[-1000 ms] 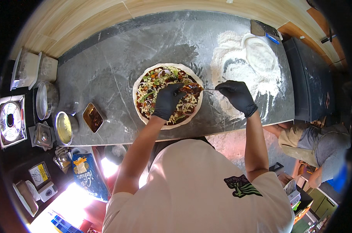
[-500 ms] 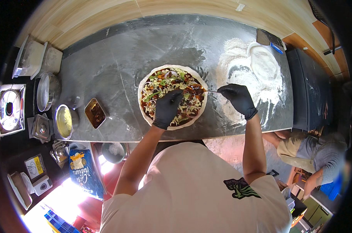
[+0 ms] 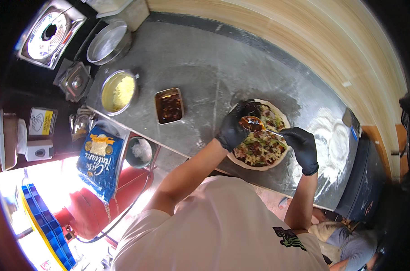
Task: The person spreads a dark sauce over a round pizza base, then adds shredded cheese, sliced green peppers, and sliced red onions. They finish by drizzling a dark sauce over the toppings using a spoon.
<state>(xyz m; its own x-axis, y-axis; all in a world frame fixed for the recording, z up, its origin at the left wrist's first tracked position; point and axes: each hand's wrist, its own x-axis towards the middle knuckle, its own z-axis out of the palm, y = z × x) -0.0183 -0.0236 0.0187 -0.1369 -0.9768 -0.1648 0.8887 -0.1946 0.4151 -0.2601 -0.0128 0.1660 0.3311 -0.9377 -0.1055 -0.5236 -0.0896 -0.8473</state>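
In my right hand [image 3: 301, 147], black-gloved, the fingers are closed on the handle of a metal spoon [image 3: 253, 123]. Dark, glossy sauce fills its bowl, held above the pizza. My left hand [image 3: 233, 128], also black-gloved, is cupped close beside the spoon's bowl with its fingers stretched out; its palm is partly hidden. Below both hands lies an unbaked pizza [image 3: 264, 153] with a pale dough rim, shredded cheese, green pieces and dark sauce. Left of it on the counter stands a rectangular metal container [image 3: 169, 106] of dark sauce.
The grey counter [image 3: 191, 58] carries a metal bowl of shredded cheese [image 3: 121, 92] at left and spread flour [image 3: 333, 135] at right. A blue bag [image 3: 96, 158] and a red gas cylinder [image 3: 101, 207] stand off the front edge. Another person [image 3: 349, 241] is at lower right.
My view has turned left, so the pizza appears farther right. The spoon has lifted off the pizza and moved closer to my left hand, whose fingers have opened out.
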